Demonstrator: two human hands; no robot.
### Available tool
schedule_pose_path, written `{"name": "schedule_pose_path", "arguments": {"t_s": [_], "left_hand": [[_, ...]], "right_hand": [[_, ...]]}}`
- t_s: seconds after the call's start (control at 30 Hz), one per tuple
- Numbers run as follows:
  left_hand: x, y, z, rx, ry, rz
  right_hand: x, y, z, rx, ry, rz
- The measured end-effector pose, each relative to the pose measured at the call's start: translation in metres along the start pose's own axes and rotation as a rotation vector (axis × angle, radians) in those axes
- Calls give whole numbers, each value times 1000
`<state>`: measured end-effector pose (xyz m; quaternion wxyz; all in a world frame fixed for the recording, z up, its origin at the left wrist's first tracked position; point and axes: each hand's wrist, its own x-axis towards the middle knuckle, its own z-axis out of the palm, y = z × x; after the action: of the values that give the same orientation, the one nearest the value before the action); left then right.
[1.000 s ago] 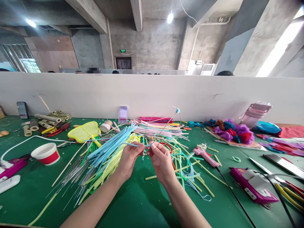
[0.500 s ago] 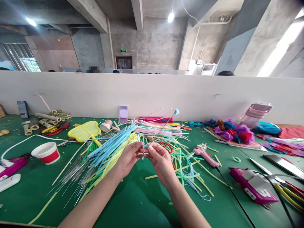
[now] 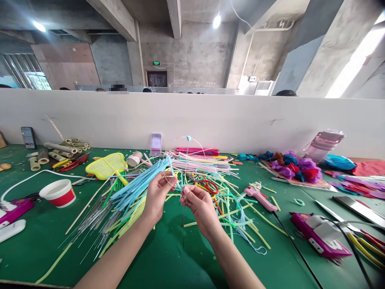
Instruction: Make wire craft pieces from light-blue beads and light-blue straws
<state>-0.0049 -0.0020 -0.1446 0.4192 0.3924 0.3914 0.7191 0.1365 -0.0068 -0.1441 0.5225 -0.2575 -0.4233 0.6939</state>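
A thin wire stem (image 3: 187, 164) stands nearly upright in front of me, with a small light-blue ball (image 3: 189, 138) at its top and a fine curved wire near the ball. My right hand (image 3: 198, 204) is closed in a pinch around the stem, whose lower end hangs below the fingers. Just to the left, my left hand (image 3: 158, 196) pinches a thin pale strand that reaches toward the stem. Light-blue pieces show between the two hands; how they join the stem is partly hidden by fingers. Behind lie bundled light-blue sticks (image 3: 141, 180).
Yellow-green sticks (image 3: 134, 220) and bare wires are heaped at left, near a paper cup (image 3: 57, 194). At right lie a pink glue gun (image 3: 259, 197) with its cable and a purple power strip (image 3: 320, 237). A white partition (image 3: 192, 114) rises behind the table.
The stem has swung from leaning right to nearly upright, carrying the blue ball leftward. My left hand has drawn a little left, widening the gap from my right hand.
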Motion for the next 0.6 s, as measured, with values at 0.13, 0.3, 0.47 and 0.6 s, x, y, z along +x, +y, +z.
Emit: {"name": "schedule_pose_path", "arguments": {"t_s": [0.13,0.3,0.47,0.6], "left_hand": [[-3,1,0,94,-39,63],[-5,0,0,33,-102,35],[-2,1,-5,44,-242,27],[-8,2,-4,173,-372,66]], "right_hand": [[0,3,1,-10,-6,13],[0,4,1,38,24,12],[1,4,0,60,29,21],[2,6,-1,72,34,-2]]}}
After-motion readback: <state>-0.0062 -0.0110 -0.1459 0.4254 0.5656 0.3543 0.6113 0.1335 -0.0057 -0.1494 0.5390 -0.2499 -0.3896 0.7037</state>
